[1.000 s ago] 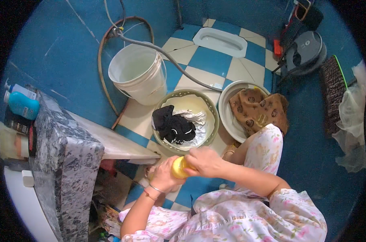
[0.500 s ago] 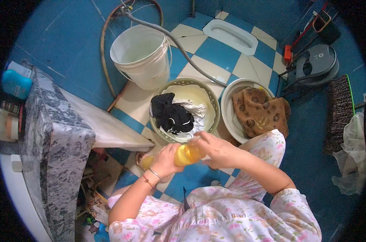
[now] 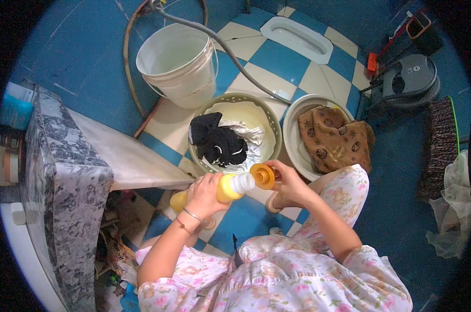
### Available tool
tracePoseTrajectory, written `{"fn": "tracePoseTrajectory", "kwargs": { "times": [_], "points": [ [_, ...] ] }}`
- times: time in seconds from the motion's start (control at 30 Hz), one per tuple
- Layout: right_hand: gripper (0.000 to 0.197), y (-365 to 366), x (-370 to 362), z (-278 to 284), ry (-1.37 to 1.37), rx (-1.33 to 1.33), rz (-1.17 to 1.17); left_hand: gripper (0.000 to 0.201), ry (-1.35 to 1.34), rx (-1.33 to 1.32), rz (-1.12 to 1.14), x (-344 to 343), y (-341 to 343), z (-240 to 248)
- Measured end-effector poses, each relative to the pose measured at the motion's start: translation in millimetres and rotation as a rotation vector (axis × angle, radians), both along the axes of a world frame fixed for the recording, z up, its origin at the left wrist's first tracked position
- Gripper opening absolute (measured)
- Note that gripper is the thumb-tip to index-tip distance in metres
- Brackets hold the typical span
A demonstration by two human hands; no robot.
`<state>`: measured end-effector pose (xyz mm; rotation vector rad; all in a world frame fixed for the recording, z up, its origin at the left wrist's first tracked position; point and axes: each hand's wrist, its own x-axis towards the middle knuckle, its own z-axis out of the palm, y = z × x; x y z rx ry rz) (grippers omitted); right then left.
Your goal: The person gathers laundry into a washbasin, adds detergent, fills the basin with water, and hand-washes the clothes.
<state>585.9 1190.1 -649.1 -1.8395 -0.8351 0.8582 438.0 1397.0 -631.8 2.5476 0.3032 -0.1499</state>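
Note:
My left hand (image 3: pixel 205 193) grips a yellow plastic bottle (image 3: pixel 226 188) with a white neck, tilted on its side. My right hand (image 3: pixel 287 183) holds the bottle's orange cap (image 3: pixel 262 176) just off the neck. Just beyond my hands, a pale green basin (image 3: pixel 269 120) holds black and white clothes (image 3: pixel 220 143). To its right a white basin (image 3: pixel 293 151) holds a brown patterned cloth (image 3: pixel 331 138).
A white bucket (image 3: pixel 178 65) stands beyond the basins, with a grey hose (image 3: pixel 235 57) arching over it. A grey speckled counter (image 3: pixel 64 177) rises at left. A squat toilet pan (image 3: pixel 296 37), a dark stool (image 3: pixel 409 78) and a brush (image 3: pixel 442 135) lie at the back and right.
The cap has come off the bottle: both hands were together on the capped bottle earlier, and now my right hand holds the cap apart from the white neck.

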Motion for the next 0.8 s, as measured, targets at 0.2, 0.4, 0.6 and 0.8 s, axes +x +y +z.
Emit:
{"fn": "tracePoseTrajectory", "kwargs": {
  "times": [0.2,0.4,0.6,0.8],
  "points": [
    [0.049,7,-15,-34,0.291,0.144,-0.145,0.071,0.073,0.158,-0.004,0,3,8],
    [0.048,13,-22,-46,0.298,0.192,-0.166,0.070,0.075,0.261,-0.014,0,3,12],
    [0.050,16,-30,-54,0.383,0.176,-0.192,0.069,0.107,0.302,-0.021,-3,3,10],
    [0.048,18,-34,-71,0.403,0.220,-0.207,0.071,0.070,0.366,-0.037,-5,3,6]
  ]
}}
